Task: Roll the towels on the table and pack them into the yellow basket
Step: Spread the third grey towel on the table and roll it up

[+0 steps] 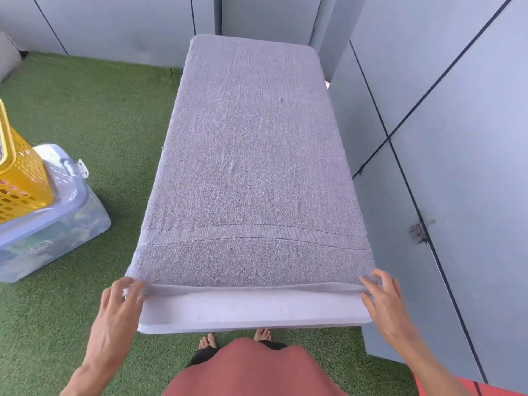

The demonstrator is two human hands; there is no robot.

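A lilac-grey towel [251,155] lies spread flat over almost the whole white table [251,311], only the table's near strip showing. My left hand [120,307] pinches the towel's near left corner, with the fabric between thumb and fingers. At the near right corner my right hand [383,298] pinches the towel's edge in the same way. The near hem is slightly lifted between both hands. The yellow basket [20,178], perforated plastic, stands at the far left on top of a storage box, cut off by the frame edge.
A clear plastic box with a lilac lid [51,224] sits on the green artificial grass [108,115] left of the table. Grey wall panels [457,138] close in the right side and the back. My bare feet stand under the table's near edge.
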